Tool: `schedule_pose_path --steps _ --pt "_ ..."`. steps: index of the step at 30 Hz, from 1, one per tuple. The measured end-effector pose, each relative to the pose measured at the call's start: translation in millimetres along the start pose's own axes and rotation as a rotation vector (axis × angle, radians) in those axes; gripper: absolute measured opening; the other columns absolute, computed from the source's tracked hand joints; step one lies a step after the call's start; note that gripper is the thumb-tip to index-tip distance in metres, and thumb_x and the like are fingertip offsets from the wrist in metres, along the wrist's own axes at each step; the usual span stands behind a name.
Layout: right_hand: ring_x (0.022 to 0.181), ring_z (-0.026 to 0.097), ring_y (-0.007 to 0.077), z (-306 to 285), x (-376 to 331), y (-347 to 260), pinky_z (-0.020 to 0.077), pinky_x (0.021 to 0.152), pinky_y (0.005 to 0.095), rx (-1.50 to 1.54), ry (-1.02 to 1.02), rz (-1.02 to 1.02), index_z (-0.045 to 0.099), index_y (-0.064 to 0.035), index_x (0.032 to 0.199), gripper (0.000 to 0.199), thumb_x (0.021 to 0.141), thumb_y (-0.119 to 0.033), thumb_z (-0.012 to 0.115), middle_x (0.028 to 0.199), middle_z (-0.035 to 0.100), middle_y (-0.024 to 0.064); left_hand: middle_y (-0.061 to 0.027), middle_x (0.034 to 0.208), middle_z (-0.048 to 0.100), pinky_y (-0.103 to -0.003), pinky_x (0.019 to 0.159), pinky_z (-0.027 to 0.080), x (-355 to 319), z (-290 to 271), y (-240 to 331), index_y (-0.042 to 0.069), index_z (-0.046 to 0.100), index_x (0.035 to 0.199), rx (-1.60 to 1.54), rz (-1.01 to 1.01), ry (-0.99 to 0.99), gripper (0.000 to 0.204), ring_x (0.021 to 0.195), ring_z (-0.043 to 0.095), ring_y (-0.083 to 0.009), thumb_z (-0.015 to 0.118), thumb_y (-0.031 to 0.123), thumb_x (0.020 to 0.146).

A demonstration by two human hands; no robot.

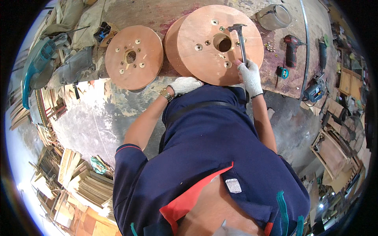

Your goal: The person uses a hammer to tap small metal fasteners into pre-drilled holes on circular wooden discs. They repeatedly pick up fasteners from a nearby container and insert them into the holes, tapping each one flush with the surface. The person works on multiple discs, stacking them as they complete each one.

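Head cam looks straight down on you leaning over the workbench, and the big wooden disc is the star here. It's a thick round plywood piece, reddish-brown, with a large centre hole and a ring of smaller holes drilled around it. It lies flat on the bench right in front of you, its near edge hanging toward your chest, and it seems to sit on a second round piece under it.

Your right hand, in a white knit glove, has its fingers curled tight around the handle of a hammer; the head is up near the centre hole, over the disc face. Your left hand, gloved too, rests at the disc's near edge, fingers close together and bent against the rim, a wristwatch showing.

A smaller disc of the same wood lies just to the left. Off to the right you've got a metal bucket, a red cordless drill and a tape measure.
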State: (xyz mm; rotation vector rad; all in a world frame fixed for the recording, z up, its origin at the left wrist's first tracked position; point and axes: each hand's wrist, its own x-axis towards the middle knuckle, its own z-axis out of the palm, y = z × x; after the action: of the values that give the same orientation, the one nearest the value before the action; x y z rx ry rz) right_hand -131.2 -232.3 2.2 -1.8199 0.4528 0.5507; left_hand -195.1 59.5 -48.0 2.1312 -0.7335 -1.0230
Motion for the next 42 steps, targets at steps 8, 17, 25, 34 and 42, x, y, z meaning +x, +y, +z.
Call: schedule_pose_path --steps 8,17,25,34,42 --pt "0.051 0.048 0.0066 1 1 6 0.0379 0.045 0.0272 -0.019 0.005 -0.027 0.070 0.0021 0.106 0.037 0.096 -0.034 0.070 0.065 0.053 -0.0047 -0.0246 0.103 0.072 -0.047 0.089 0.051 4 10 21 0.001 0.074 0.106 -0.174 -0.313 0.104 0.056 0.100 0.068 -0.0408 0.054 0.051 0.093" --pt "0.055 0.048 0.0058 3 -4 -1 0.0379 0.050 0.0271 0.018 0.014 -0.035 0.071 0.0005 0.100 0.032 0.096 -0.031 0.070 0.066 0.054 -0.0043 -0.0241 0.098 0.071 -0.049 0.084 0.053 20 45 21 0.001 0.074 0.098 -0.030 -0.351 0.202 0.048 0.093 0.069 -0.0407 0.059 0.046 0.086" --pt "0.062 0.050 0.0094 3 -1 2 0.0400 0.057 0.0310 -0.085 0.020 -0.077 0.071 -0.0005 0.089 0.033 0.093 -0.033 0.071 0.065 0.056 -0.0011 -0.0281 0.103 0.069 -0.050 0.084 0.053 24 43 27 -0.001 0.072 0.105 -0.003 -0.311 0.137 0.047 0.097 0.066 -0.0443 0.059 0.039 0.085" --pt "0.062 0.057 0.0132 -3 -14 -14 0.0462 0.060 0.0346 -0.106 0.020 -0.107 0.068 0.0011 0.084 0.037 0.093 -0.035 0.068 0.064 0.060 0.0056 -0.0103 0.079 0.068 -0.033 0.069 0.049 -19 -20 71 -0.006 0.072 0.089 -0.359 -0.339 0.426 0.021 0.075 0.063 -0.0156 0.071 0.015 0.089" --pt "0.068 0.067 0.0215 0 0 1 0.0510 0.066 0.0382 -0.067 -0.002 -0.128 0.071 0.0033 0.089 0.038 0.092 -0.035 0.068 0.071 0.068 0.0154 0.0027 0.075 0.057 -0.027 0.063 0.043 64 -48 82 -0.005 0.073 0.093 -0.662 -0.081 0.733 0.015 0.072 0.051 -0.0060 0.069 0.009 0.095"
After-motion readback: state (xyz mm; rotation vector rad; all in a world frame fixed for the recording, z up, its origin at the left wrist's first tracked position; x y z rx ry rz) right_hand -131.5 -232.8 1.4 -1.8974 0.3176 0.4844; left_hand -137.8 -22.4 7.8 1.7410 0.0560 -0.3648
